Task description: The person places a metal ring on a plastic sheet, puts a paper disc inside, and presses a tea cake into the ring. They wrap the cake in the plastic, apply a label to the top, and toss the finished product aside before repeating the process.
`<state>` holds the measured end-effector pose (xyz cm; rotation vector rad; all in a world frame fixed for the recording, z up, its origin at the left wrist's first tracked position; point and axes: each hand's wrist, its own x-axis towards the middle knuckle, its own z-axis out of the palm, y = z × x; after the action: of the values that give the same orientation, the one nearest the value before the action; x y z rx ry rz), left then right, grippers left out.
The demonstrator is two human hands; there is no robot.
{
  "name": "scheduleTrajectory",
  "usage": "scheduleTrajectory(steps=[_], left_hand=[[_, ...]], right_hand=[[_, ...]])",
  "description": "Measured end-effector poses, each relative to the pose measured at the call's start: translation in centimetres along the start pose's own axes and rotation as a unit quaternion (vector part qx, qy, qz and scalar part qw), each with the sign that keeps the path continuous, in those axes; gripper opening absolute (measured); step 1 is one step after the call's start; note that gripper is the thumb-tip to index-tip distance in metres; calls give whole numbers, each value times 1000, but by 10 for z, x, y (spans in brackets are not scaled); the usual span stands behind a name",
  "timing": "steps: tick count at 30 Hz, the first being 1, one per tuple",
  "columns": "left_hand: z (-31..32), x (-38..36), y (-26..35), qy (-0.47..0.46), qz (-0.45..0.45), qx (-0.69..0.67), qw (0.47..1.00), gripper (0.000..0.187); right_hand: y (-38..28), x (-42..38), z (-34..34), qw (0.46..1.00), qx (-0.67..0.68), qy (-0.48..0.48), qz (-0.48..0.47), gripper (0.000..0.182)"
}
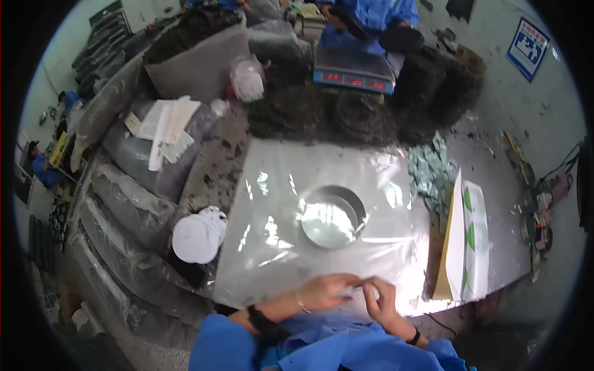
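Note:
My left hand (325, 292) and my right hand (380, 298) meet at the near edge of the table, fingertips pinched together. A bit of clear plastic film (355, 293) shows between them; its full outline is hard to make out. Just beyond the hands, a shiny transparent sheet covers the worktable (266, 179). On it sits a round, shallow metal ring or pan (331, 219), with light glaring off its middle. Dark bands circle both wrists, below blue sleeves (226, 343).
White round discs (197, 238) are stacked at left, beside bulging plastic bags (133, 201). Right of the sheet lie crumpled green packets (430, 170) and an upright green-and-white carton (475, 241). Dark, flaky bundles (322, 114) line the back, before a digital scale (354, 71) and a blue-clad person (371, 21).

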<state>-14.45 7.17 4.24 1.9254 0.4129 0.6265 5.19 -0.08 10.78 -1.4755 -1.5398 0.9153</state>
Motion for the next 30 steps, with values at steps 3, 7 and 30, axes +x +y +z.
scheduleTrajectory(steps=[3, 7, 30], left_hand=[[-85, -66, 51, 362, -68, 277, 887, 22], [-167, -167, -25, 462, -320, 505, 655, 43], [-188, -220, -68, 590, -339, 209, 702, 23]], right_hand=[[45, 5, -19, 929, -341, 24, -144, 24], [18, 53, -52, 961, -260, -26, -92, 27], [179, 495, -69, 803, -543, 137, -206, 97]])
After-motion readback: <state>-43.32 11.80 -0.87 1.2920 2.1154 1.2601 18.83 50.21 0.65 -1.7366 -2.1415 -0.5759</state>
